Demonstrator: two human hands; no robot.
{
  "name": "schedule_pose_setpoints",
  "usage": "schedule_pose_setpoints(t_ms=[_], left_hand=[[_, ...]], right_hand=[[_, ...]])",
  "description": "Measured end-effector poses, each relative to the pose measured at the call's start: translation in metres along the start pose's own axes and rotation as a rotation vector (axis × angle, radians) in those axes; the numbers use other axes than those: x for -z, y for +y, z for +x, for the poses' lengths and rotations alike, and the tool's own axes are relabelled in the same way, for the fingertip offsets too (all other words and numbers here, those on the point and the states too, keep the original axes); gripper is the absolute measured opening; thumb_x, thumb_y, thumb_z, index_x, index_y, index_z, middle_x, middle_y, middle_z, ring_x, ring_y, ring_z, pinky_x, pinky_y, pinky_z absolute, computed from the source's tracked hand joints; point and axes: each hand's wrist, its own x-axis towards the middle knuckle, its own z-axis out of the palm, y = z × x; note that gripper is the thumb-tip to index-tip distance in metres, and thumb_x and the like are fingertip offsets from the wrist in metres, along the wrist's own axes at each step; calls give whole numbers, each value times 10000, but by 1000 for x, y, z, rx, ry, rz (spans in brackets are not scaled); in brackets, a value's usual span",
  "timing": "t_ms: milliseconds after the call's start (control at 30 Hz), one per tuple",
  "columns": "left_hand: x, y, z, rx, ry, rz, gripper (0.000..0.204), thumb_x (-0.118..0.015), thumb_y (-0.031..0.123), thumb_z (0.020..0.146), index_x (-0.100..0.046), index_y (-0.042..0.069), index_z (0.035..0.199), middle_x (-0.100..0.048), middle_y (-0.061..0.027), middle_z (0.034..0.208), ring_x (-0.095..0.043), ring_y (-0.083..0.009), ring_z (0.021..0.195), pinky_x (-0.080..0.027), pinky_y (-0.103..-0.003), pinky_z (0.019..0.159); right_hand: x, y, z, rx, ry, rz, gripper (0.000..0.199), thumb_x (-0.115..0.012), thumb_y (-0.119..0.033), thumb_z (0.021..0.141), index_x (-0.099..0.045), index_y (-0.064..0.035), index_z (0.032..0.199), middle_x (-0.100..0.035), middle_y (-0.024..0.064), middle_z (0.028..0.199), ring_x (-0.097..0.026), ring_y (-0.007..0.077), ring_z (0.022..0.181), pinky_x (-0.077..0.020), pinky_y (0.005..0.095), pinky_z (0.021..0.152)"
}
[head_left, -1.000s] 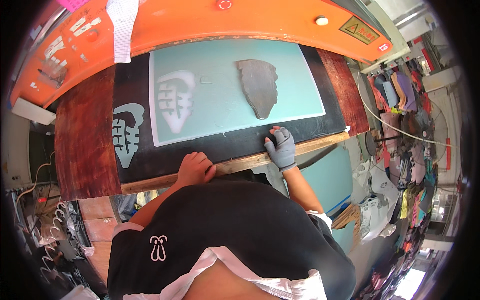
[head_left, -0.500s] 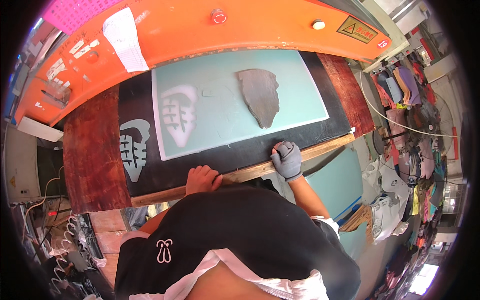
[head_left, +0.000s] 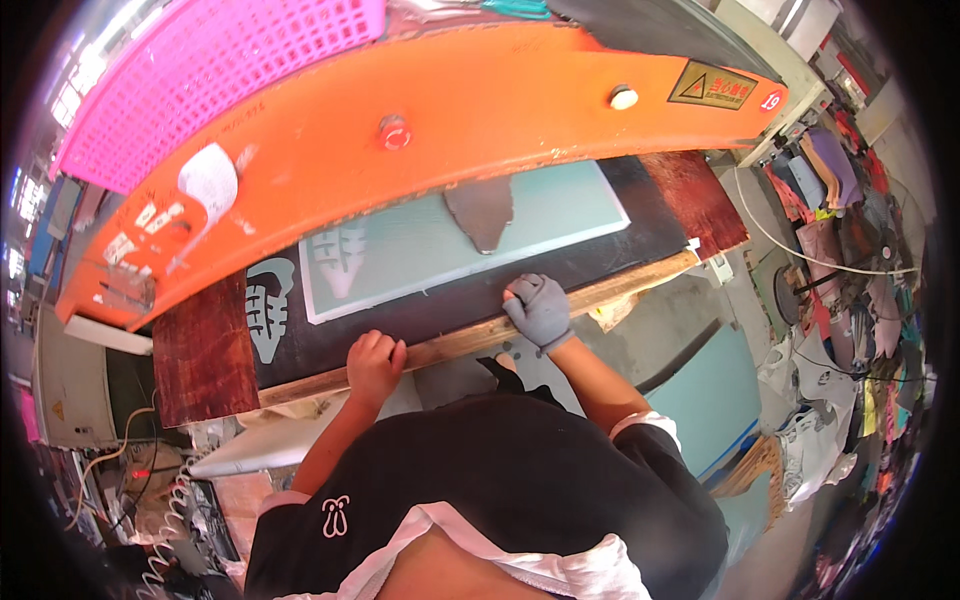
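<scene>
two bare-handed grips at a press-like tabletop (head_left: pixel 440 308), viewed from above. the left grip (head_left: pixel 375 367) is rested on the wooden edge (head_left: pixel 455 343) of the tabletop; its fingers are loosely bent, and no object is seen in it. the right grip (head_left: pixel 540 312), covered by a grey fingerless glove (head_left: pixel 546 320), is set farther right along the same edge, its fingers curled in; both palms are hidden, so whether anything is enclosed cannot be told. the pale green sheet (head_left: pixel 410 240) is laid flat beyond both grips and touched by neither. on it the grey-brown plate (head_left: pixel 482 215) is carried, beyond the right grip and somewhat to its left, its far part hidden by the orange beam (head_left: pixel 500 115).

for the step in hand, judged to be a steadying at the front, both grips are best rested clear of the beam, no finger being slipped beneath it. the plate is best laid flat, wholly within the sheet and well apart from the pale slotted shape (head_left: pixel 342 280) beyond the left grip.

orientation: the plate is tapered toward the grips, its tip being aimed between them, nearer the right one; its long axis is directed away from them, toward the beam. the sheet's long axis is laid from left to right, roughly crosswise to the plate's, its right end being set farther off.
</scene>
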Motion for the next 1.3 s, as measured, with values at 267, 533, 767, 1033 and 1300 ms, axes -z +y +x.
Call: schedule_pose_setpoints(t_ms=[267, 533, 767, 1033, 1300], left_hand=[[-41, -49, 73, 153, 130, 188, 201, -615, 188, 763, -510, 59, 650, -506, -124, 737, -521, -338, 719, -425, -456, 636], [-61, -86, 121, 107, 207, 272, 211, -580, 116, 765, -465, 42, 604, -482, -149, 681, -507, -362, 676, -423, -471, 601], [-62, -87, 120, 132, 170, 332, 199, -564, 80, 776, -450, 27, 622, -472, -156, 711, -500, -365, 705, -414, -468, 602], [-63, -89, 118, 113, 167, 339, 192, -541, 109, 800, -468, 30, 641, -475, -152, 708, -500, -364, 710, -415, -461, 606], [-69, -92, 119, 233, 147, 257, 244, -564, 155, 803, -469, 12, 629, -488, -180, 709, -514, -393, 750, -425, -487, 663]], right_hand=[[82, 119, 147, -377, 544, 295, 326, -436, -263, 959, -601, -2, 855, -567, 104, 720, -541, 175, 695, -447, 339, 657], [87, 173, 194, -432, 301, 465, 286, -419, -283, 972, -530, -35, 882, -504, 60, 772, -486, 170, 747, -435, 339, 719], [21, 148, 97, 51, -33, -37, 216, -653, -303, 775, -609, -96, 815, -596, 78, 832, -569, 285, 806, -447, 408, 729], [3, 158, 107, -20, -212, -200, 275, -584, -376, 801, -636, -115, 732, -589, 85, 755, -566, 282, 742, -429, 422, 670], [2, 167, 95, 97, -115, -209, 211, -616, -317, 784, -630, -109, 748, -581, 89, 742, -563, 295, 733, -427, 431, 658]])
